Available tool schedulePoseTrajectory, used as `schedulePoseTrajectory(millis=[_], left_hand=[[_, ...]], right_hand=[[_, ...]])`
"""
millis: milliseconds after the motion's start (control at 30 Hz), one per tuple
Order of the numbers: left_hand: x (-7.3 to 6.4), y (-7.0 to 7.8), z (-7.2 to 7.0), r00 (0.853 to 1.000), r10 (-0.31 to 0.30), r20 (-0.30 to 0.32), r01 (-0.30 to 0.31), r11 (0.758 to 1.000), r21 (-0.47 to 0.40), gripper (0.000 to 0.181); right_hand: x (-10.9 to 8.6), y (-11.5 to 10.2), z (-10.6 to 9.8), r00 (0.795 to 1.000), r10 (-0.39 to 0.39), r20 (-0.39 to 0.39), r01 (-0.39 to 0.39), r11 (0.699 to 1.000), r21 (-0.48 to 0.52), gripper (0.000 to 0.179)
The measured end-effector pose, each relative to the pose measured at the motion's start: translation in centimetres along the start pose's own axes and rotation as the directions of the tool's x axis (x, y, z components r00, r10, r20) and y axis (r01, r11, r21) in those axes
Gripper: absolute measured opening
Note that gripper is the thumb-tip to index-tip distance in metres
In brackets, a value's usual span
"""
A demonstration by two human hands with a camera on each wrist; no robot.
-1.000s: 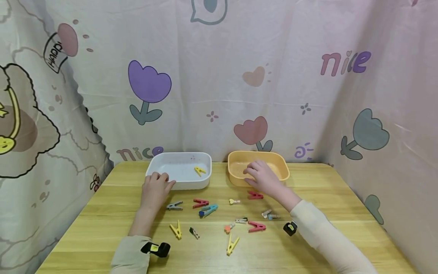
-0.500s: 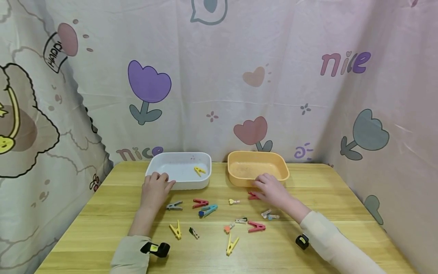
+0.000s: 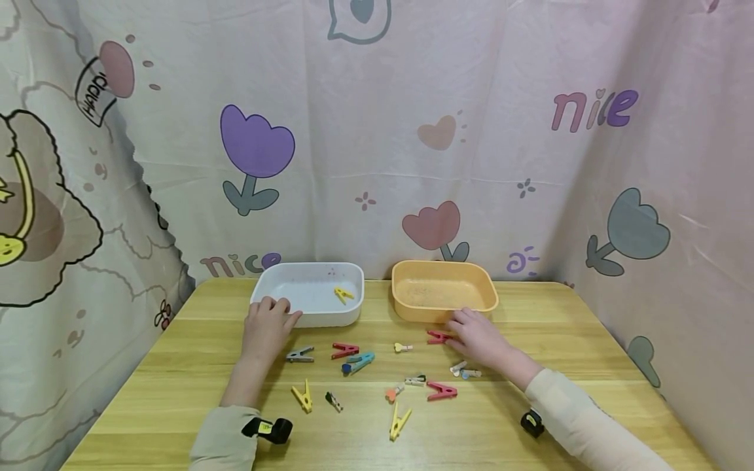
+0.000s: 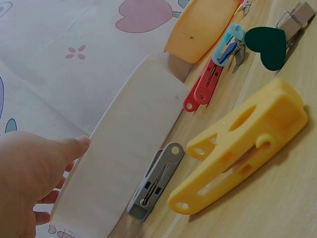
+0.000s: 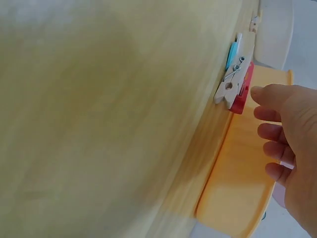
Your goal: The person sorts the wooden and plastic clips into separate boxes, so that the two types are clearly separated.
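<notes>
At the near left corner of the white plastic basin [image 3: 330,318], my left hand [image 3: 268,327] grips the rim, thumb outside and fingers over the inner side in the left wrist view. Inside that basin lies a yellow clothespin [image 3: 343,294]. My right hand [image 3: 480,339] hovers low before the orange basin [image 3: 419,315], fingers loosely bent and holding nothing. Just beside its thumb, a red clothespin [image 3: 437,336] lies on the table; whether they touch, I cannot tell. The right wrist view has a wooden clothespin [image 5: 237,72] overlapping the red one.
Across the wooden table [image 3: 177,399] lie several clothespins: a grey one [image 3: 300,354], a blue one [image 3: 360,361], another red one [image 3: 442,390], yellow ones such as the front yellow clothespin [image 3: 400,422], and small decorated wooden ones. A printed curtain [image 3: 365,131] hangs behind.
My right hand has come back from over the orange basin, down and to the right, to beside the red clothespin. The left hand stays on the white basin's rim.
</notes>
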State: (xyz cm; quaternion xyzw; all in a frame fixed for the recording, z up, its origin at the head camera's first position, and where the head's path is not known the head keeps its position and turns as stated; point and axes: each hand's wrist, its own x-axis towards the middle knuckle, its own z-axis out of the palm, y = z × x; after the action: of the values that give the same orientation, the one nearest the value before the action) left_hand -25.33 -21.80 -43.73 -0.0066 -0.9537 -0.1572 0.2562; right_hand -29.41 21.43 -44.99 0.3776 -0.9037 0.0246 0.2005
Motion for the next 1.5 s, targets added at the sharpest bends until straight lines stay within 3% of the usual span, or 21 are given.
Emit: schedulePoseTrajectory(millis=[567, 900, 1200, 1500], left_hand=[[0.1, 0.0, 0.1, 1.000, 0.006, 0.007, -0.006, 1.000, 0.008, 0.030], [0.1, 0.1, 0.0, 1.000, 0.004, 0.010, -0.005, 1.000, 0.015, 0.030], [0.1, 0.0, 0.0, 1.000, 0.000, 0.002, 0.000, 1.000, 0.017, 0.030], [0.1, -0.1, 0.1, 1.000, 0.002, 0.012, -0.002, 1.000, 0.016, 0.030]], right_hand=[[-0.1, 0.1, 0.6, 0.999, -0.022, 0.038, 0.027, 0.992, -0.120, 0.016], [0.2, -0.2, 0.5, 1.000, -0.015, 0.014, 0.016, 0.994, -0.104, 0.013], [1.4, -0.9, -0.7, 1.000, -0.016, 0.007, 0.016, 0.998, -0.064, 0.010], [3.2, -1.9, -1.7, 0.996, -0.079, -0.031, 0.076, 0.994, -0.081, 0.010]])
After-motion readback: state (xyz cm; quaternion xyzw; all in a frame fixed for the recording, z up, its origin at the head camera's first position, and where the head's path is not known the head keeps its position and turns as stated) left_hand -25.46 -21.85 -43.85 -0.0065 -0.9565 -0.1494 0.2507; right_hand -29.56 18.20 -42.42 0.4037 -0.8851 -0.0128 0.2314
